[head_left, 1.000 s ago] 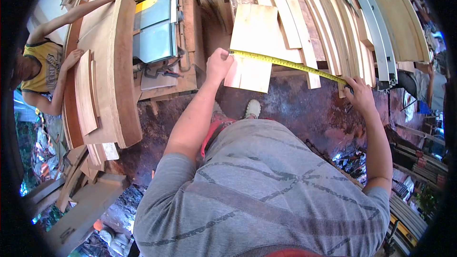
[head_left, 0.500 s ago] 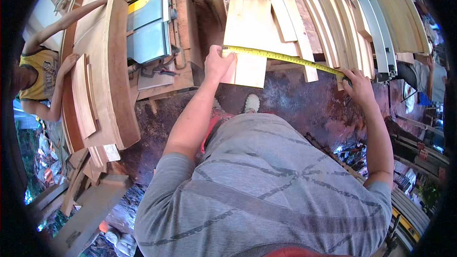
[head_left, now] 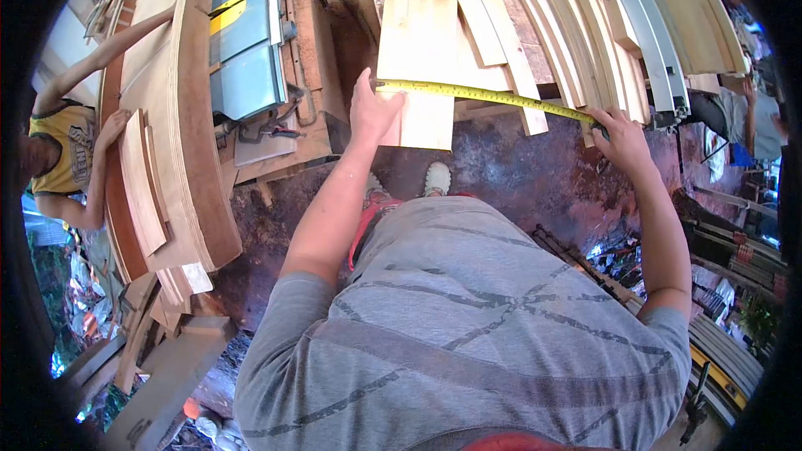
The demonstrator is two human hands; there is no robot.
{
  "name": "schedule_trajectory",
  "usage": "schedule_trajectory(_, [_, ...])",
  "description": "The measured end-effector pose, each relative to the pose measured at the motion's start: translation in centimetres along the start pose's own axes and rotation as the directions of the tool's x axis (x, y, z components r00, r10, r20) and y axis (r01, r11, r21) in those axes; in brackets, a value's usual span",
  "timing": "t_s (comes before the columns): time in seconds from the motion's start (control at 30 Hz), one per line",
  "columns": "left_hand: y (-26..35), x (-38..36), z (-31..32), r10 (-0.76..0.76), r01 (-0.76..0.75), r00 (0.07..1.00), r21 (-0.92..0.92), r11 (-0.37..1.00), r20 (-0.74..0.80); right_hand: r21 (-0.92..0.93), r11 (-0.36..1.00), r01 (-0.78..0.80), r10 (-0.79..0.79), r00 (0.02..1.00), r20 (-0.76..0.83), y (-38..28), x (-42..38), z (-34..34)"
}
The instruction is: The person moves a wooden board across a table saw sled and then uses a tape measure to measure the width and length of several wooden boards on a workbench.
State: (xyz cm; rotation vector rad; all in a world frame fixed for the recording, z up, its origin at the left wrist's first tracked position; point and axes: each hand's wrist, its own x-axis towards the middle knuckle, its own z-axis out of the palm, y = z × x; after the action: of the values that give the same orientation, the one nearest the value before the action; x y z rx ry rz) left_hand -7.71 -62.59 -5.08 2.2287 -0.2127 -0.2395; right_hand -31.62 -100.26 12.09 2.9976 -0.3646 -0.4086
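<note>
A yellow tape measure point(head_left: 493, 98) is stretched from left to right across a pale wooden board point(head_left: 418, 38). My left hand point(head_left: 373, 113) is at the board's left edge, holding the tape's end there, with the index finger pointing up and the thumb against the board. My right hand point(head_left: 622, 144) is closed around the tape's case, mostly hidden by the fingers, at the front ends of several long planks. Between the hands the tape runs slightly downhill to the right, over the board and other plank ends.
Long planks point(head_left: 560, 25) lie side by side at the back right, beside a grey metal rail point(head_left: 647, 29). On the left stands a blue-topped saw table point(head_left: 246, 33). A co-worker in a yellow top point(head_left: 63, 150) rests a hand on a curved wooden panel point(head_left: 188, 142).
The view has shifted slightly, so the bench and boards sit a little further left. My left hand's fingers have straightened upward at the tape's end. The tape stays stretched.
</note>
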Motion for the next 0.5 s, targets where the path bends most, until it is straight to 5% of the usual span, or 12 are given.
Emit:
schedule_trajectory(0.13, [0.6, -0.4, 0.1, 0.145, -0.142, 0.988, 0.064, 0.988, -0.054, -0.014, 1.000, 0.018, -0.018, 0.999, -0.031, 0.3, -0.1, 0.4])
schedule_trajectory(0.5, [0.7, -0.2, 0.8, 0.171, -0.165, 0.985, 0.135, 0.977, -0.035, -0.007, 1.000, 0.011, -0.011, 1.000, -0.009, -0.1, -0.1, 0.0])
